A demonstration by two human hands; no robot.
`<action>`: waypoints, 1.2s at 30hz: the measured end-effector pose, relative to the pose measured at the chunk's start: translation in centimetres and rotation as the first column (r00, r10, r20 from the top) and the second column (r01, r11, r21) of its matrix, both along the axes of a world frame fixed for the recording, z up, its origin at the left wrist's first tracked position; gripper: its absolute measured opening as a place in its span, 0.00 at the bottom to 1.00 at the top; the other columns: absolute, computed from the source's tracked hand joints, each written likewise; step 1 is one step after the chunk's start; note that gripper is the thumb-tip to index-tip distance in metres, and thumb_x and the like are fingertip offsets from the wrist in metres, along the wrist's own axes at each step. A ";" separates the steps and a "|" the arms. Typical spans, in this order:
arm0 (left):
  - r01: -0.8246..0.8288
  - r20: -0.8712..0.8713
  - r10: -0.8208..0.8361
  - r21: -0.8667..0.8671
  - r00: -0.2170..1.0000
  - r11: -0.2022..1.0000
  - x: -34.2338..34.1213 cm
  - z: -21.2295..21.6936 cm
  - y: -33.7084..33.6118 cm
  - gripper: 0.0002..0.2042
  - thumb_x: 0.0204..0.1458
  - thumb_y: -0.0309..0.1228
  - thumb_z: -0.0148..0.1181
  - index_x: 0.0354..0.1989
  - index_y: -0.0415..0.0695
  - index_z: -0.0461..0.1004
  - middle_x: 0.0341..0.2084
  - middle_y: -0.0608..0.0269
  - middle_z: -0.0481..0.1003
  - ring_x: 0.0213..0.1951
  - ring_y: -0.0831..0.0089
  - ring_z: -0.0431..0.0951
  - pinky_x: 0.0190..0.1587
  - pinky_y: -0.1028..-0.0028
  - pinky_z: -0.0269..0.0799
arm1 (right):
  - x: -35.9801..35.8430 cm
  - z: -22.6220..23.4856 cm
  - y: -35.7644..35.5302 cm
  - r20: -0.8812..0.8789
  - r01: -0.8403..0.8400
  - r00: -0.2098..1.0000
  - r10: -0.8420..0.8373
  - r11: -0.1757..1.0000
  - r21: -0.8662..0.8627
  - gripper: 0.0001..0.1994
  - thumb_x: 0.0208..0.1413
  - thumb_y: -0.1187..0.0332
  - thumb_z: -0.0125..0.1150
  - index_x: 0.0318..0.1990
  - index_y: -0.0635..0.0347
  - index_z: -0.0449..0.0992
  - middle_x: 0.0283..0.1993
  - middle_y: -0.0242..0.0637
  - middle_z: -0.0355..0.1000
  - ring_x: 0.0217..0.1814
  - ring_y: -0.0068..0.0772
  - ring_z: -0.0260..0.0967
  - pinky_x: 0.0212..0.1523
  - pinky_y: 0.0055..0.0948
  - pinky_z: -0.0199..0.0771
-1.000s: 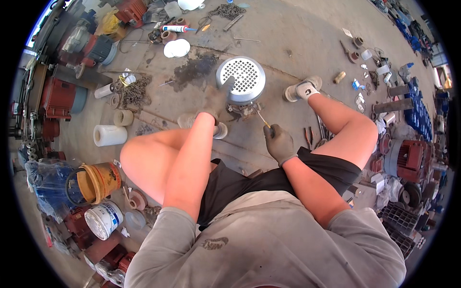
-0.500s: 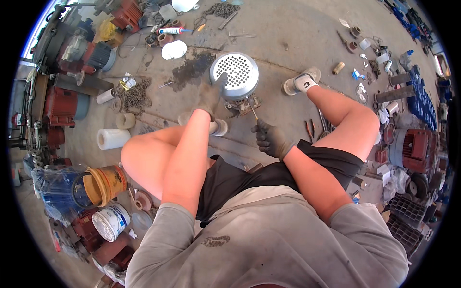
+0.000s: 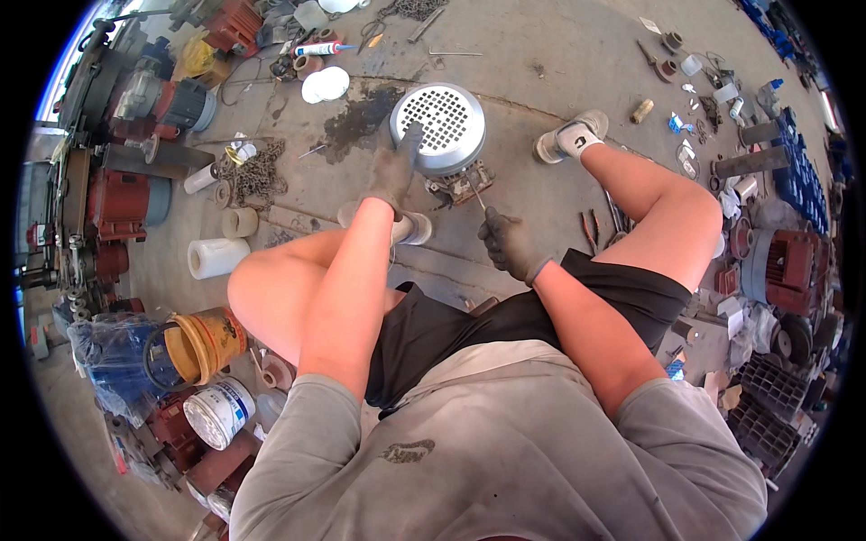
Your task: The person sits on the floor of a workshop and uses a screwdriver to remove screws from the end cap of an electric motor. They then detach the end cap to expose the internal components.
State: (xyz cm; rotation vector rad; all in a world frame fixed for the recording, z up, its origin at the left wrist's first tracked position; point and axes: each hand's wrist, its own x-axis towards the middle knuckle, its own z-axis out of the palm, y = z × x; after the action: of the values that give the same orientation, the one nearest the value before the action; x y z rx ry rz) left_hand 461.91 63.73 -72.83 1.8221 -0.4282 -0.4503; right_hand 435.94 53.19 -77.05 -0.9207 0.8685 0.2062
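Note:
An electric motor (image 3: 462, 183) stands on the floor between my feet, its round silver fan cover (image 3: 451, 113) with a perforated grille turned up toward me. My left hand (image 3: 394, 171), in a dark work glove, rests at the cover's left side with its fingers stretched onto the grille. In my right hand (image 3: 516, 246), gloved too, the fingers are wrapped round a screwdriver (image 3: 479, 196). The thin shaft points up to the motor's rusty lower part, just below the cover. Whether the tip sits in a screw is too small to tell.
Pliers (image 3: 589, 231) lie by my right leg. Left of me are a chain heap (image 3: 260, 176), a white roll (image 3: 218, 259), a yellow bucket (image 3: 206, 341) and a white pail (image 3: 219, 413). Red motors (image 3: 785, 268) line both sides. A sealant tube (image 3: 323, 49) lies farther off.
The view has shifted slightly, so the motor and floor things sit a little higher. My left hand shows more clearly against the cover. My right hand keeps its grip on the screwdriver.

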 end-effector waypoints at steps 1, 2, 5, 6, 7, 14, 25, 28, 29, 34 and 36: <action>-0.012 -0.011 0.011 -0.008 1.000 1.000 -0.3 0.1 -0.1 0.34 0.68 0.46 0.64 0.78 0.43 0.63 0.64 0.45 0.77 0.62 0.54 0.79 0.67 0.60 0.72 | 0.0 0.7 -0.3 -0.008 0.025 1.000 -0.023 0.968 0.251 0.26 0.75 0.39 0.53 0.34 0.51 0.74 0.19 0.20 0.55 0.16 0.19 0.48 0.17 0.26 0.50; -0.027 -0.019 0.026 -0.020 0.999 0.999 -0.5 0.3 -0.1 0.35 0.68 0.46 0.65 0.78 0.43 0.62 0.64 0.45 0.77 0.63 0.55 0.79 0.67 0.60 0.72 | -0.1 0.6 -0.8 0.018 0.019 0.999 -0.027 0.937 0.348 0.26 0.75 0.38 0.52 0.35 0.51 0.74 0.19 0.20 0.53 0.16 0.19 0.46 0.16 0.26 0.49; -0.024 -0.055 0.019 -0.096 0.998 0.995 0.3 -0.8 -0.1 0.36 0.67 0.46 0.66 0.78 0.44 0.62 0.65 0.47 0.76 0.64 0.57 0.77 0.67 0.61 0.72 | -0.1 0.7 -1.5 0.056 -0.006 0.998 -0.025 0.874 0.486 0.26 0.76 0.38 0.50 0.36 0.51 0.73 0.19 0.21 0.52 0.15 0.20 0.44 0.15 0.26 0.48; -0.021 -0.086 0.012 -0.110 0.996 0.994 0.2 -0.8 -0.1 0.36 0.67 0.45 0.67 0.78 0.44 0.62 0.65 0.48 0.76 0.64 0.58 0.77 0.67 0.61 0.72 | 0.0 0.8 -1.2 0.047 -0.011 0.999 -0.011 0.899 0.439 0.26 0.77 0.39 0.50 0.37 0.52 0.74 0.20 0.21 0.54 0.15 0.20 0.46 0.15 0.26 0.49; -0.021 -0.117 0.006 -0.125 0.993 0.992 0.1 -0.8 0.1 0.36 0.67 0.45 0.67 0.78 0.44 0.62 0.65 0.48 0.76 0.64 0.59 0.77 0.67 0.62 0.72 | 0.1 0.9 -0.8 0.037 -0.018 0.999 0.004 0.921 0.390 0.26 0.77 0.39 0.49 0.38 0.52 0.75 0.20 0.21 0.56 0.15 0.20 0.47 0.15 0.26 0.50; -0.111 -0.208 0.085 -0.120 0.975 0.987 -0.7 0.7 -0.3 0.33 0.66 0.44 0.69 0.76 0.45 0.66 0.64 0.52 0.78 0.61 0.64 0.78 0.65 0.65 0.73 | 0.4 -1.3 1.5 -0.182 -0.221 0.972 0.151 0.309 -0.925 0.22 0.76 0.51 0.50 0.47 0.63 0.81 0.36 0.58 0.82 0.39 0.65 0.82 0.42 0.55 0.81; -0.068 -0.204 0.040 -0.135 0.978 0.988 -0.6 -0.1 0.6 0.34 0.67 0.45 0.68 0.77 0.46 0.63 0.67 0.52 0.74 0.65 0.63 0.74 0.69 0.64 0.69 | 1.2 1.3 -1.1 0.016 -0.098 0.995 0.098 0.995 0.021 0.21 0.78 0.50 0.48 0.39 0.56 0.74 0.21 0.28 0.63 0.18 0.25 0.55 0.19 0.33 0.55; -0.067 -0.272 0.030 -0.129 0.962 0.989 -0.1 -0.8 0.3 0.36 0.67 0.46 0.69 0.78 0.47 0.61 0.66 0.55 0.73 0.64 0.66 0.73 0.69 0.66 0.68 | 0.9 0.7 -1.5 0.074 -0.017 0.997 -0.011 0.926 0.377 0.21 0.79 0.49 0.46 0.38 0.54 0.72 0.20 0.24 0.57 0.16 0.21 0.48 0.17 0.30 0.43; -0.066 -0.266 0.026 -0.143 0.964 0.988 -0.2 -0.8 0.1 0.36 0.67 0.46 0.69 0.78 0.47 0.61 0.67 0.54 0.73 0.65 0.66 0.73 0.69 0.66 0.68 | 0.9 0.4 -1.8 0.084 -0.025 0.996 -0.009 0.916 0.399 0.21 0.79 0.49 0.45 0.39 0.54 0.72 0.20 0.24 0.57 0.16 0.22 0.48 0.17 0.30 0.45; -0.027 -0.184 0.009 -0.096 0.983 0.995 -0.3 0.1 0.0 0.35 0.68 0.47 0.67 0.77 0.45 0.61 0.70 0.53 0.70 0.68 0.63 0.71 0.70 0.64 0.68 | 1.0 0.9 -1.1 0.040 -0.064 0.997 0.063 0.998 0.014 0.21 0.79 0.49 0.45 0.43 0.54 0.78 0.21 0.29 0.66 0.17 0.29 0.60 0.20 0.35 0.60; -0.025 -0.183 0.010 -0.078 0.983 0.997 -0.3 0.3 -0.1 0.35 0.68 0.47 0.67 0.77 0.44 0.61 0.70 0.53 0.70 0.68 0.61 0.71 0.70 0.64 0.68 | 1.4 0.4 -0.5 -0.048 -0.153 0.988 0.146 0.907 -0.393 0.22 0.78 0.50 0.47 0.43 0.57 0.80 0.24 0.36 0.73 0.22 0.34 0.70 0.26 0.39 0.70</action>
State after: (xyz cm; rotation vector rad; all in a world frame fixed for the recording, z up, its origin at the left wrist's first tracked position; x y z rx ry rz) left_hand 461.65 63.58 -72.51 1.6897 -0.2995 -0.5746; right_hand 437.35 52.72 -76.63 -1.3698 0.8719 0.1729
